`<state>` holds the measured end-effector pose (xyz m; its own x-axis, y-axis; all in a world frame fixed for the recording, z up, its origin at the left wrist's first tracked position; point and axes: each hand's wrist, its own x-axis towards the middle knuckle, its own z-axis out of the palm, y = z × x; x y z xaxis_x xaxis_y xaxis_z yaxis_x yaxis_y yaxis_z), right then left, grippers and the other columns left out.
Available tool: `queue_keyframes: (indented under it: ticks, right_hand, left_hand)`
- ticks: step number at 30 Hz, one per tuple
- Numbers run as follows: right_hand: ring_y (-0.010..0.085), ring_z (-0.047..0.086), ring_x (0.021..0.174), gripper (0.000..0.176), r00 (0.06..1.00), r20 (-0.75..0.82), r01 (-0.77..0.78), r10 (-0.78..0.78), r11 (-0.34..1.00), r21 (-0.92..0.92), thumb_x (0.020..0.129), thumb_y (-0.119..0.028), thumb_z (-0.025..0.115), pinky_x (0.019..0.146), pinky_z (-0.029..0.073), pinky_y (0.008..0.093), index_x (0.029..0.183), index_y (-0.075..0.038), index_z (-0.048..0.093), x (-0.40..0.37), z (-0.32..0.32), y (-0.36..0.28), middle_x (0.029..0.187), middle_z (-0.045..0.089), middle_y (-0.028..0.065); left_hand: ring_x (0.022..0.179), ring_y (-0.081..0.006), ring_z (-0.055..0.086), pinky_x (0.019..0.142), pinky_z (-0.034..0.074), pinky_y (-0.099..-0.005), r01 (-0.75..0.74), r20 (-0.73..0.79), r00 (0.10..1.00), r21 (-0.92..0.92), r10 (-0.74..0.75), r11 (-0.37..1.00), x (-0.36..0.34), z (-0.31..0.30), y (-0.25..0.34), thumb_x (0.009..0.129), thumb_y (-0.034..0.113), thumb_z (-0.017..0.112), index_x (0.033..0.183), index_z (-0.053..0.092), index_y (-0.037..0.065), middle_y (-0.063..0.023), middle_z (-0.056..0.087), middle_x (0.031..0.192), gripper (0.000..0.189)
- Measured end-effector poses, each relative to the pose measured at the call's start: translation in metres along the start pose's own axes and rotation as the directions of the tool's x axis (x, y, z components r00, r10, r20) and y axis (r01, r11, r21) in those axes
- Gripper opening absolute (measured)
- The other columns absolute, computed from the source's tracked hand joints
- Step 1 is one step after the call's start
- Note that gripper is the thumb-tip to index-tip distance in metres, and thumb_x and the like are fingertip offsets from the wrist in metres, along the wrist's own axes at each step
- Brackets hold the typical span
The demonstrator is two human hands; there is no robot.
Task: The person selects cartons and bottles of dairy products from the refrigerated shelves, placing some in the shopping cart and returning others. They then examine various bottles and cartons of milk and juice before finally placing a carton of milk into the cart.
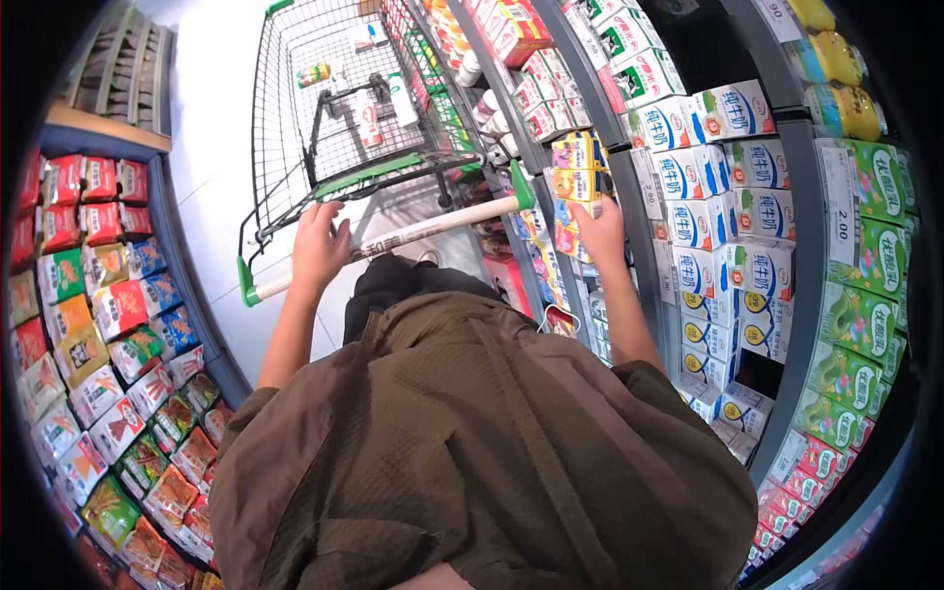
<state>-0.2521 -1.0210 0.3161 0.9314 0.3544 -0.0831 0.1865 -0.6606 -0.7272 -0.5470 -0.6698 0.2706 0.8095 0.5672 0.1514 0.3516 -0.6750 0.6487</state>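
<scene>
A shopping cart point(329, 187) of dark wire with green corners stands in front of me. Its pale handle bar point(442, 224) runs across below the basket. Beside the left part of the bar is my left hand point(321, 241), fingers apart and holding nothing. My right hand point(598, 228) is at the shelf on the right, its fingers by a yellow carton point(575, 185) in a stack of small yellow and blue cartons; whether it grips one is unclear. In the cart lie a white carton point(402, 100), a red and white bottle point(368, 120) and a colorful pack point(314, 75).
Racks of red, green and blue snack packets point(121, 307) line the left side. On the right, shelves hold white and blue milk cartons point(678, 175), green cartons point(865, 246) and yellow bottles point(836, 59). Pale floor tiles point(202, 211) show between rack and cart.
</scene>
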Motion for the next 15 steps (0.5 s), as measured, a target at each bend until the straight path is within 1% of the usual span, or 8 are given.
queue_keyframes:
  ticks: [1, 2, 5, 6, 9, 10, 13, 15]
  right_hand:
    - [0.0227, 0.073, 0.080, 0.029, 0.999, -0.035, 0.012, -0.017, 0.993, -0.118, 0.085, -0.021, 0.079, 0.074, 0.055, 0.0351, 0.103, 0.000, 0.072, 0.001, -0.002, 0.001, 0.092, 0.076, 0.0142]
    - [0.0317, 0.073, 0.083, 0.034, 0.998, -0.056, -0.018, 0.010, 0.988, -0.156, 0.082, -0.027, 0.079, 0.076, 0.055, 0.0399, 0.102, 0.000, 0.072, 0.004, -0.002, 0.003, 0.092, 0.074, 0.0181]
    - [0.0386, 0.071, 0.085, 0.033, 0.995, -0.081, 0.032, -0.051, 0.975, -0.220, 0.083, -0.028, 0.074, 0.074, 0.053, 0.0449, 0.100, 0.000, 0.068, 0.017, 0.005, 0.012, 0.092, 0.071, 0.0213]
    - [0.0408, 0.069, 0.090, 0.033, 0.994, -0.075, 0.051, -0.078, 0.948, -0.313, 0.084, -0.027, 0.073, 0.077, 0.053, 0.0473, 0.102, 0.000, 0.068, 0.019, 0.006, 0.007, 0.096, 0.070, 0.0229]
    - [0.0422, 0.068, 0.096, 0.037, 0.988, -0.094, 0.069, -0.122, 0.897, -0.436, 0.084, -0.027, 0.072, 0.082, 0.053, 0.0497, 0.106, 0.002, 0.066, 0.029, 0.014, 0.012, 0.102, 0.069, 0.0245]
    - [0.0434, 0.066, 0.101, 0.041, 0.981, -0.096, 0.104, -0.167, 0.880, -0.464, 0.084, -0.027, 0.072, 0.087, 0.053, 0.0512, 0.111, 0.004, 0.065, 0.035, 0.018, 0.020, 0.111, 0.067, 0.0259]
    - [0.0433, 0.064, 0.107, 0.044, 0.989, -0.090, 0.056, -0.116, 0.865, -0.498, 0.084, -0.027, 0.072, 0.091, 0.052, 0.0499, 0.113, 0.004, 0.065, 0.046, 0.024, 0.028, 0.116, 0.064, 0.0251]
    - [0.0429, 0.062, 0.110, 0.044, 0.986, -0.082, 0.085, -0.146, 0.857, -0.509, 0.085, -0.028, 0.072, 0.093, 0.051, 0.0492, 0.114, 0.004, 0.065, 0.048, 0.030, 0.036, 0.119, 0.062, 0.0244]
  left_hand:
    - [0.098, -0.0352, 0.060, 0.086, 0.049, -0.0443, 0.006, -0.010, 1.000, 0.000, -0.006, 1.000, 0.000, 0.002, 0.000, 0.086, 0.008, 0.070, 0.110, 0.064, 0.003, -0.0151, 0.064, 0.098, 0.025]
    - [0.098, -0.0356, 0.060, 0.086, 0.048, -0.0446, -0.002, 0.002, 1.000, 0.018, 0.002, 1.000, 0.000, 0.005, -0.001, 0.086, 0.009, 0.070, 0.115, 0.062, 0.003, -0.0160, 0.064, 0.099, 0.030]
    - [0.099, -0.0359, 0.060, 0.087, 0.048, -0.0449, 0.035, 0.023, 0.999, 0.046, -0.036, 0.998, 0.001, 0.005, 0.006, 0.087, 0.011, 0.070, 0.121, 0.058, 0.004, -0.0167, 0.064, 0.099, 0.037]
    - [0.099, -0.0360, 0.060, 0.087, 0.049, -0.0453, 0.044, 0.043, 0.998, 0.051, -0.046, 0.998, 0.001, 0.005, 0.004, 0.087, 0.014, 0.070, 0.127, 0.054, 0.005, -0.0168, 0.064, 0.099, 0.044]
    - [0.098, -0.0343, 0.063, 0.088, 0.049, -0.0442, 0.135, 0.112, 0.984, 0.066, -0.142, 0.989, 0.001, 0.005, 0.003, 0.089, 0.014, 0.069, 0.130, 0.053, 0.004, -0.0160, 0.065, 0.096, 0.045]
    - [0.096, -0.0344, 0.063, 0.087, 0.049, -0.0440, 0.117, 0.107, 0.986, 0.071, -0.124, 0.991, 0.001, 0.005, 0.003, 0.089, 0.015, 0.069, 0.131, 0.052, 0.004, -0.0156, 0.065, 0.093, 0.047]
    - [0.094, -0.0344, 0.064, 0.086, 0.050, -0.0442, 0.138, 0.117, 0.982, 0.071, -0.146, 0.988, 0.000, 0.006, -0.001, 0.089, 0.016, 0.069, 0.132, 0.052, 0.005, -0.0156, 0.065, 0.092, 0.048]
    - [0.096, -0.0359, 0.063, 0.085, 0.050, -0.0458, 0.182, 0.134, 0.973, 0.070, -0.190, 0.981, 0.000, 0.005, -0.001, 0.089, 0.019, 0.068, 0.132, 0.051, 0.005, -0.0169, 0.065, 0.095, 0.048]
